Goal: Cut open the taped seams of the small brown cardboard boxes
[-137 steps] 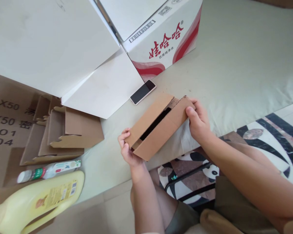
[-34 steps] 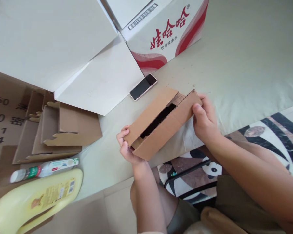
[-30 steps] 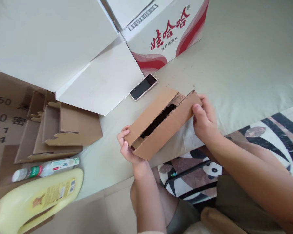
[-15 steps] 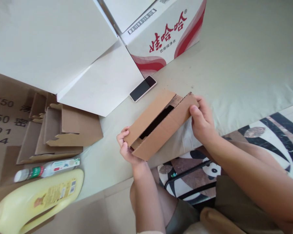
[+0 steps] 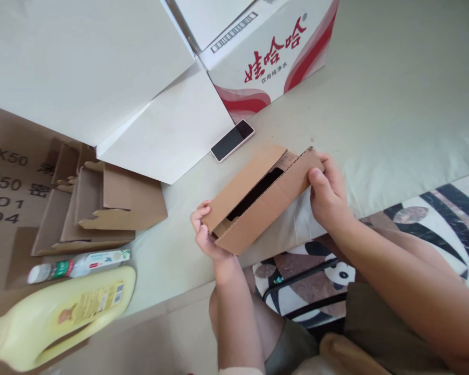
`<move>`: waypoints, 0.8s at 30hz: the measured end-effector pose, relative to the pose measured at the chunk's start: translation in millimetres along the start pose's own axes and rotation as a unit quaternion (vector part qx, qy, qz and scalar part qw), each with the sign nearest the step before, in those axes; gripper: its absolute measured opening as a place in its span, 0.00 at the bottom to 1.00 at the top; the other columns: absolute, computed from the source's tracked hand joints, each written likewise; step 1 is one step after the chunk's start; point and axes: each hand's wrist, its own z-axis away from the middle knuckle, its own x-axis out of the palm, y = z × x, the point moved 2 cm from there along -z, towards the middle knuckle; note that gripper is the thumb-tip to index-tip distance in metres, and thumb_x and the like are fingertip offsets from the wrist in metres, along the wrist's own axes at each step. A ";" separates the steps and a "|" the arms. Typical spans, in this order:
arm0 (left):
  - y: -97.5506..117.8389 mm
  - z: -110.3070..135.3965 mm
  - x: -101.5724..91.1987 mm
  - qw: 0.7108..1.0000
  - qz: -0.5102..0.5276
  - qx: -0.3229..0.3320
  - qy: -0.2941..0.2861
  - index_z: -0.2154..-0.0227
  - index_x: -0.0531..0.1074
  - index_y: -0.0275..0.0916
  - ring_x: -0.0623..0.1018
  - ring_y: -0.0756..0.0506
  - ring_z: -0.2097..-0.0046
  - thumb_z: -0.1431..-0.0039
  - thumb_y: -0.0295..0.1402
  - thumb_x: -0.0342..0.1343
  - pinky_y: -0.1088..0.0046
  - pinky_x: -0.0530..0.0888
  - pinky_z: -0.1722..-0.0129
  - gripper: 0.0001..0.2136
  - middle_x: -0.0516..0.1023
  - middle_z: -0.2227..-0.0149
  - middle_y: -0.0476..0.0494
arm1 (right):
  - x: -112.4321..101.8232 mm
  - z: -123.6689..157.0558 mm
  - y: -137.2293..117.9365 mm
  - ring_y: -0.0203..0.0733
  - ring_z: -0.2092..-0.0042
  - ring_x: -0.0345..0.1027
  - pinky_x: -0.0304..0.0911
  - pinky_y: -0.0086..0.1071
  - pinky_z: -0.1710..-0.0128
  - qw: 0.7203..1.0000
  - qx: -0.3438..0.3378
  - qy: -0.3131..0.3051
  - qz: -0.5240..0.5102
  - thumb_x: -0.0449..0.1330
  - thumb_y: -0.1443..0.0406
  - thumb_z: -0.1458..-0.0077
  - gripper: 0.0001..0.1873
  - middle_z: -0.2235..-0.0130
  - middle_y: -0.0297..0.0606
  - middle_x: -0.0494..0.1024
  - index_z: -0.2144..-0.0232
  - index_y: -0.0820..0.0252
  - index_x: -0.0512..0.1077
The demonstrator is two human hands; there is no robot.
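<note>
A small brown cardboard box (image 5: 263, 205) is held between my two hands above the pale green cloth, its long flaps parted by a narrow dark gap. My left hand (image 5: 211, 234) grips the near-left end, with fingers on the end and thumb below. At the far-right end, my right hand (image 5: 330, 192) pinches the corner, its thumb on the outer flap. What lies inside the box cannot be made out. A phone with a dark screen (image 5: 233, 140) rests on the cloth just beyond the box.
A white carton with red lettering (image 5: 275, 62) and large white panels (image 5: 172, 125) stand behind. To the left are folded cardboard boxes (image 5: 117, 198), a small clear bottle (image 5: 80, 264) and a yellow jug (image 5: 70, 315). A panda-patterned item (image 5: 316, 260) lies near my legs.
The view has shifted slightly, so the surroundings sit a little differently in the picture. Both hands keep the same hold on the box, and its flaps look unchanged.
</note>
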 end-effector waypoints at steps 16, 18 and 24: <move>-1.5 0.8 -1.2 1.000 -0.027 0.008 0.002 0.68 0.71 0.43 0.73 0.42 0.54 0.47 0.45 0.50 0.64 0.69 0.54 0.12 0.72 0.56 0.44 | -1.4 1.7 12.9 0.54 0.51 0.72 0.67 0.52 0.50 1.000 -0.006 -0.010 -0.026 0.50 0.51 0.36 0.17 0.55 0.38 0.76 0.52 0.48 0.69; -1.7 1.5 -2.2 1.000 -0.030 0.008 0.000 0.68 0.71 0.43 0.73 0.42 0.54 0.47 0.44 0.51 0.64 0.69 0.54 0.12 0.73 0.56 0.45 | -1.7 1.8 13.6 0.54 0.52 0.72 0.67 0.52 0.51 1.000 -0.005 -0.010 -0.029 0.50 0.51 0.37 0.16 0.56 0.38 0.76 0.52 0.49 0.69; 1.6 2.3 -5.4 1.000 -0.007 -0.005 -0.008 0.70 0.73 0.43 0.73 0.43 0.54 0.51 0.40 0.54 0.66 0.69 0.54 0.09 0.75 0.57 0.46 | -1.3 1.8 12.5 0.53 0.53 0.72 0.67 0.51 0.52 1.000 -0.012 -0.007 -0.024 0.50 0.53 0.36 0.16 0.56 0.38 0.76 0.52 0.49 0.69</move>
